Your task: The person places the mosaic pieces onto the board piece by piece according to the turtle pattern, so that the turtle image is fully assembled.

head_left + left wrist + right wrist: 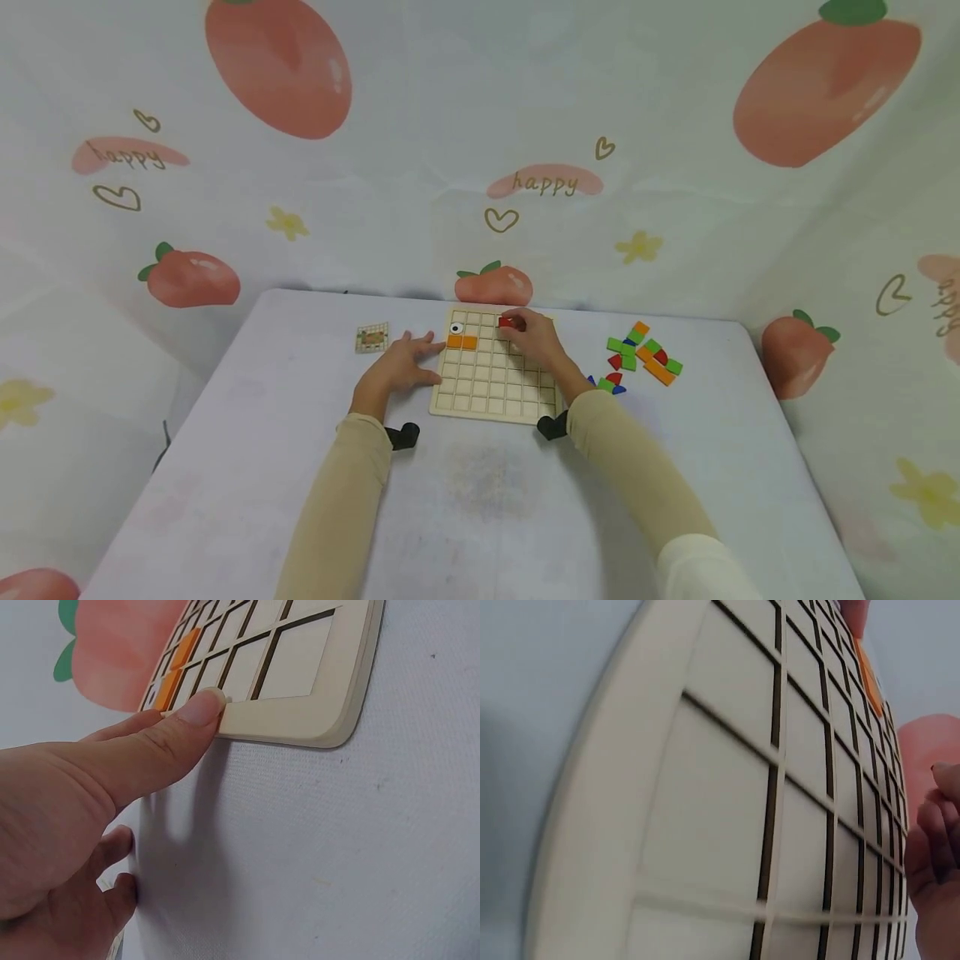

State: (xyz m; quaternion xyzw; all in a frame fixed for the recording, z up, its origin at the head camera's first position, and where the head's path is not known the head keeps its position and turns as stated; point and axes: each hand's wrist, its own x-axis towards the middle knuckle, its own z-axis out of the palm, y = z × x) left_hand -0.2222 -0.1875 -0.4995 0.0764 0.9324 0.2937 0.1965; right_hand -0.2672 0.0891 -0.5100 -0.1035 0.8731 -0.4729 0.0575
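Note:
A wooden grid board (480, 387) lies flat on the table. At its upper left are a white tile with a black-dotted eye (456, 328) and, just below, two orange square tiles (462, 342). My left hand (401, 367) is spread at the board's left side; in the left wrist view the thumb (201, 709) rests on the frame. Over the board's upper part, my right hand (536, 337) pinches a red tile (506, 322) between thumb and fingers. The tile's full shape is partly hidden by the fingers. The right wrist view shows the right hand (939, 855) only at its edge.
A small pattern card (372, 337) lies left of the board, near the left fingertips. To the right are scattered loose tiles in green, orange, red and blue, among them a long orange tile (660, 372). A patterned cloth (420, 233) hangs behind the table.

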